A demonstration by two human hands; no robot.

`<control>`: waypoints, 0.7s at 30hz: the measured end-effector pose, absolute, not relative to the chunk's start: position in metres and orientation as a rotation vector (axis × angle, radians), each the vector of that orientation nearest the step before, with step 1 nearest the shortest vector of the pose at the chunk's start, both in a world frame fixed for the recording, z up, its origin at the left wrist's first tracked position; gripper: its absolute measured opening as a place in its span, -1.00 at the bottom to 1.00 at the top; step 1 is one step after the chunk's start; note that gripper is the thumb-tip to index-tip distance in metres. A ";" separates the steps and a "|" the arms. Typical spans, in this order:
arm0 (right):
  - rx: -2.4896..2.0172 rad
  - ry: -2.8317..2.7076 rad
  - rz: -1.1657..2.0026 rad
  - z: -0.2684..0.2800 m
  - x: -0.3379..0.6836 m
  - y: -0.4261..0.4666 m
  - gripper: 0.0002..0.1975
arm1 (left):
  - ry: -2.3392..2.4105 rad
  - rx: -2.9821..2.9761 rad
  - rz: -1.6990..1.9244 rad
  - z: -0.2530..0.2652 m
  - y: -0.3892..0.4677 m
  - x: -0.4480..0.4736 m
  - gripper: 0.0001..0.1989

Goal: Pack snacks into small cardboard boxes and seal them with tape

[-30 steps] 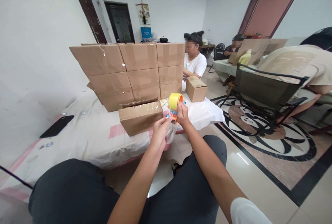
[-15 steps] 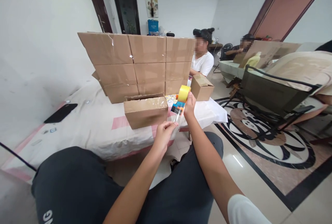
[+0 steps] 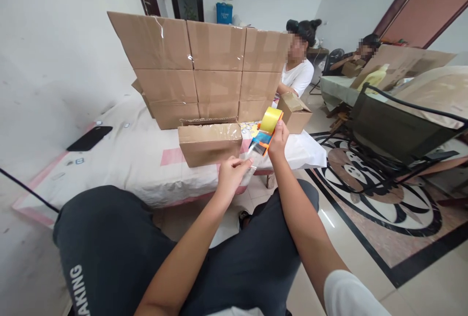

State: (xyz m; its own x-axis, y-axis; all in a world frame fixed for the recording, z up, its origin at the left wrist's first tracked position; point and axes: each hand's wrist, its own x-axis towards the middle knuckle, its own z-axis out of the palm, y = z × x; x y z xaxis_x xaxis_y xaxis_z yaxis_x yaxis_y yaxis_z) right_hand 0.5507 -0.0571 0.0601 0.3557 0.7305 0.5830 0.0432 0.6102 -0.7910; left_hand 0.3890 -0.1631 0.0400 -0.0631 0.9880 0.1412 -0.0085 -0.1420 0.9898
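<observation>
My right hand (image 3: 278,138) is wrapped round a tape dispenser (image 3: 262,141) in blue and orange, which carries a yellow-cored roll of clear tape (image 3: 271,119). A strip of clear tape (image 3: 255,160) runs down from the dispenser to my left hand (image 3: 234,172), whose thumb and fingers pinch its end. Just behind and left of my left hand, a cardboard box (image 3: 210,151) lies on the cloth-covered table (image 3: 139,169). Shiny tape shows along its top front edge, and a flap stands up at its back.
Stacked cardboard boxes (image 3: 215,52) form a wall behind the single box. Another small box (image 3: 295,113) stands at the table's right end, near a person in a white shirt (image 3: 302,78). A black phone-like object (image 3: 89,139) lies at left. A folding chair (image 3: 395,135) stands at right.
The view has tipped downward and shifted slightly left. Both hands still hold the dispenser and tape strip; the dispenser is tilted a little more to the right.
</observation>
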 end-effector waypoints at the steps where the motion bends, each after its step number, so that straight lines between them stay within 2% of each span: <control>1: -0.803 -1.096 0.485 0.061 0.550 -0.059 -0.51 | 1.190 1.268 1.371 0.036 -0.161 0.391 -0.73; 10: -0.753 -1.051 0.552 0.071 0.539 -0.077 -0.56 | 1.213 1.208 1.365 0.009 -0.151 0.404 -0.59; 21: -0.766 -0.957 0.656 0.068 0.534 -0.076 -0.54 | 1.247 1.264 1.382 0.016 -0.152 0.407 -0.55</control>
